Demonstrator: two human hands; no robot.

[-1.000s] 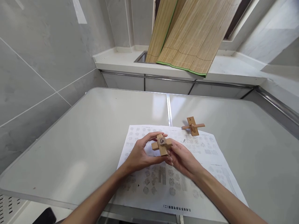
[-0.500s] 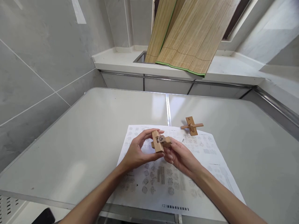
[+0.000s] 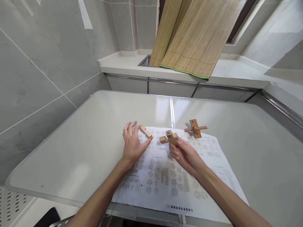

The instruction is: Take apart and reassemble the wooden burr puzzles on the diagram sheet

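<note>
My left hand [image 3: 133,143] grips a notched wooden bar [image 3: 146,131] by its ends, between thumb and fingers, above the left part of the printed sheet [image 3: 175,195]. To its right, my right hand [image 3: 186,154] pinches a group of interlocked wooden blocks [image 3: 169,136], one of them marked with a "G". A gap separates the bar from these blocks. Behind my right hand, a wooden cross-shaped piece [image 3: 196,128] marked "2", with a rod through it, rests at the sheet's back edge.
The sheet lies on a glossy light table [image 3: 94,126] with a metal seam down its middle. Beyond the table, a bamboo mat [image 3: 196,37] hangs over a white counter [image 3: 127,68] and partly covers a sink. A black object [image 3: 48,217] shows at the lower left.
The notched bar has come apart from the block group. My left hand has moved left with the bar, while my right hand keeps the other blocks, now tilted differently.
</note>
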